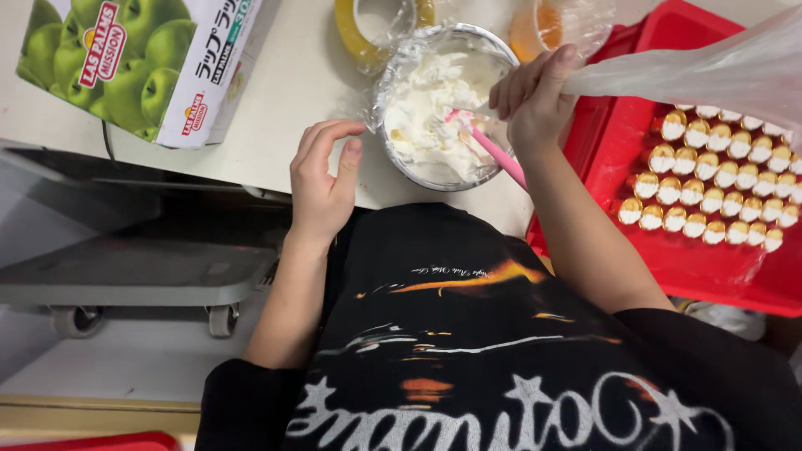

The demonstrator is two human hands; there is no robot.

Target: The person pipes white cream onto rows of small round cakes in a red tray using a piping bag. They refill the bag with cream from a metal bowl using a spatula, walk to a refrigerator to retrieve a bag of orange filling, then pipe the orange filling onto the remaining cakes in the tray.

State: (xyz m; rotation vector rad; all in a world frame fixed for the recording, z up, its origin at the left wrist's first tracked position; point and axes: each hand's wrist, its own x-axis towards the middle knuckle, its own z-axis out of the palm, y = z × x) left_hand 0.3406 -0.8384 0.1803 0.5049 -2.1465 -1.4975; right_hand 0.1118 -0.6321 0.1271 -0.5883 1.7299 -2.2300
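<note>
Head view, looking straight down over a black printed shirt. Right hand [535,96] upper centre-right, closed around the gathered neck of a clear plastic piping bag [693,75] that runs off to the upper right edge; same hand seems to pinch a pink-handled spatula [493,150] whose blade sits in the cream. Exact finger hold on the handle partly hidden, cannot tell how firm. Metal bowl [434,171] of white whipped cream, lined or wrapped with cling film, sits at top centre on the pale counter [284,100], just left of that hand. Left hand [322,179] is empty, fingers loosely curled, resting at the counter edge just left of the bowl, not touching it as far as I can see.

Red tray [668,267] at right holds rows of small gold-cupped tartlets [710,188] topped white. Carton printed with green apples [125,58] upper left. Two film-covered containers, one yellow [368,33], one orange [543,25], along top edge. Grey wheeled cart [134,276] lower left below the counter.

Judgement on doing this well: left hand should steady the bowl rim so it doesn't slide; keep the bag neck pinched tight while scooping so cream doesn't smear outside; scrape the spatula clean against the bag's inside wall. Bag hangs over the tray, so drips could land on finished pieces.
</note>
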